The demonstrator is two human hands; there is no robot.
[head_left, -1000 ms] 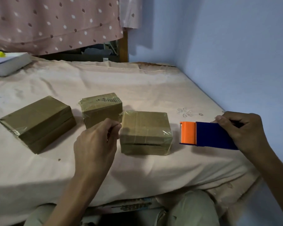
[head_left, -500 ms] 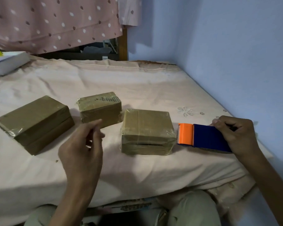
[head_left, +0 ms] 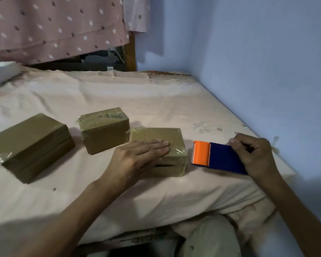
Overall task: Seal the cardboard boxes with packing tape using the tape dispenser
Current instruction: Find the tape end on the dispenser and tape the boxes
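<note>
Three brown cardboard boxes wrapped in clear tape lie on the bed. The right box (head_left: 174, 138) is under my left hand (head_left: 137, 158), which rests flat on its top with the fingers straight and together. The middle box (head_left: 104, 130) and the large left box (head_left: 30, 145) stand untouched. Just right of the right box lies the tape dispenser (head_left: 215, 156), blue with an orange front end pointing at that box. My right hand (head_left: 252, 154) grips its blue rear part and hides the back of it.
The bed sheet (head_left: 156, 101) is pale pink and ends at the near edge above my knees. A blue wall (head_left: 267, 71) runs along the right side. A white box (head_left: 2, 73) sits at the far left; a dotted curtain (head_left: 54, 25) hangs behind.
My left hand moved right from the air in front of the middle box and came down flat on top of the right box. The dispenser and my right hand stayed almost still.
</note>
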